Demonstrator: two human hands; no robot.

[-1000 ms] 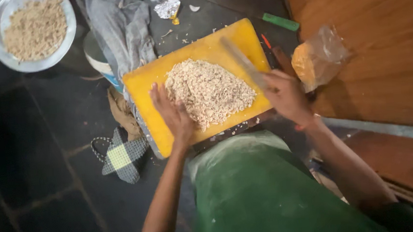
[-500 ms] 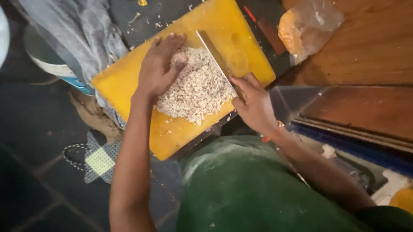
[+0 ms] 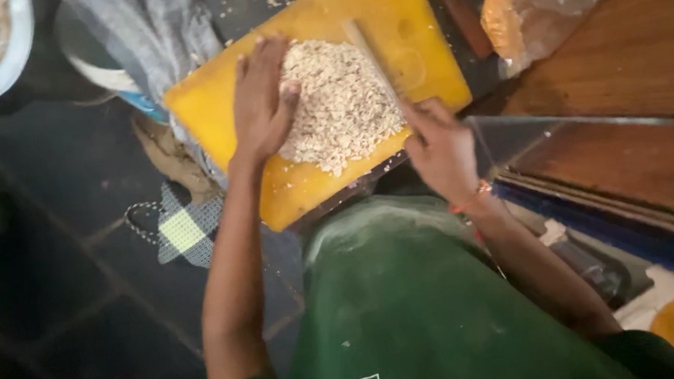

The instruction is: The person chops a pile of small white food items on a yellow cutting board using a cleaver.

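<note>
Yellow board (image 3: 211, 111): chopped heap (image 3: 342, 105) (pale) btwn both hands.

You have a single view, from a camera on your head, looking steeply down over your green apron (image 3: 435, 310) at close range. The yellow board (image 3: 321, 94) fills the frame toward 12 o'clock, dark floor (image 3: 54, 260) lies at 9 o'clock, and a wooden surface (image 3: 638, 37) sits at 2 o'clock.

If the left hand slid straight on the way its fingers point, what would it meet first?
Probably only bare yellow cutting board beyond the left hand, then its far edge; the chopped pile lies beside the fingers, not ahead.
</note>
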